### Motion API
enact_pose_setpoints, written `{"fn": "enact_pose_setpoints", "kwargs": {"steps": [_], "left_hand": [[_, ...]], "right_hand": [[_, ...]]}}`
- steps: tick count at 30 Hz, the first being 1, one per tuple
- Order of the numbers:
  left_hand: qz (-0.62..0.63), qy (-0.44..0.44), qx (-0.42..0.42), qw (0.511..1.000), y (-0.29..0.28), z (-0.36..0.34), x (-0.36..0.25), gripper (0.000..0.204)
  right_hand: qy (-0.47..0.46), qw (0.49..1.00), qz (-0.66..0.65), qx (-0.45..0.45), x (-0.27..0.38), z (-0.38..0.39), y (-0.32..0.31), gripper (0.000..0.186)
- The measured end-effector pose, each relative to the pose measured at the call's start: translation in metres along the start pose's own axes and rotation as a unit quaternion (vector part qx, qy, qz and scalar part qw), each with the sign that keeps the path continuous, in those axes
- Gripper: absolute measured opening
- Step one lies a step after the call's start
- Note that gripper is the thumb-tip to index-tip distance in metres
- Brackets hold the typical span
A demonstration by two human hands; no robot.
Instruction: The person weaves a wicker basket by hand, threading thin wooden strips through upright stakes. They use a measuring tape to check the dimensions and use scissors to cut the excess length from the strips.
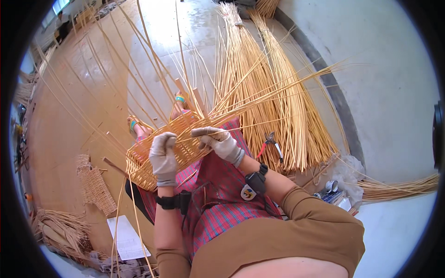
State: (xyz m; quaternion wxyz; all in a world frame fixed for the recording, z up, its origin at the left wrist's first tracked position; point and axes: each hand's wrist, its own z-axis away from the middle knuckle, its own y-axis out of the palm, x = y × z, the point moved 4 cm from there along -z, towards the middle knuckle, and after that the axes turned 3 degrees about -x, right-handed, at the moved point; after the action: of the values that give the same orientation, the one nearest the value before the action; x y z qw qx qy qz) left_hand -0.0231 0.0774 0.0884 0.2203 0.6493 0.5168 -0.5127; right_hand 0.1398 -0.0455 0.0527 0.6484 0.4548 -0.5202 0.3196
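Note:
A partly woven wicker basket (141, 160) rests on my lap, with long upright stakes fanning up and away from its edge. My gloved left hand (163, 157) is closed in a fist against the basket's near side; what its fingers hold is hidden. Just to its right, my gloved right hand (221, 142) pinches a thin wicker strand (264, 124) that runs off to the right. Several more long strands (287, 88) stick out from the basket's right end. Flat wooden slats (198, 101) stand up at its far corner.
Large bundles of wicker rods (296, 125) lie at the right beside the wall. Red-and-white handled pruning shears (270, 144) rest on them. On the left floor are a woven panel (96, 185), a white sheet (127, 238) and a fibre bundle (62, 231). A person (61, 25) is far left.

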Motion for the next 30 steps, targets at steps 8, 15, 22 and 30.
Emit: {"fn": "enact_pose_setpoints", "kwargs": {"steps": [8, 15, 22, 30], "left_hand": [[0.056, -0.076, -0.094, 0.991, -0.026, 0.001, 0.019, 0.008], [0.449, -0.255, -0.017, 0.857, -0.051, 0.009, 0.031, 0.013], [-0.016, -0.001, 0.28, 0.96, -0.053, 0.054, -0.001, 0.048], [-0.172, -0.147, -0.024, 0.974, -0.017, 0.013, 0.066, 0.031]], "right_hand": [[-0.001, 0.99, -0.1, -0.103, -0.039, -0.036, -0.013, 0.016], [0.003, 0.988, -0.104, -0.115, -0.046, -0.033, -0.011, 0.015], [0.042, 0.993, -0.081, -0.074, -0.039, -0.036, -0.019, 0.018], [-0.225, 0.96, 0.01, -0.165, 0.018, -0.056, 0.047, 0.018]]}}
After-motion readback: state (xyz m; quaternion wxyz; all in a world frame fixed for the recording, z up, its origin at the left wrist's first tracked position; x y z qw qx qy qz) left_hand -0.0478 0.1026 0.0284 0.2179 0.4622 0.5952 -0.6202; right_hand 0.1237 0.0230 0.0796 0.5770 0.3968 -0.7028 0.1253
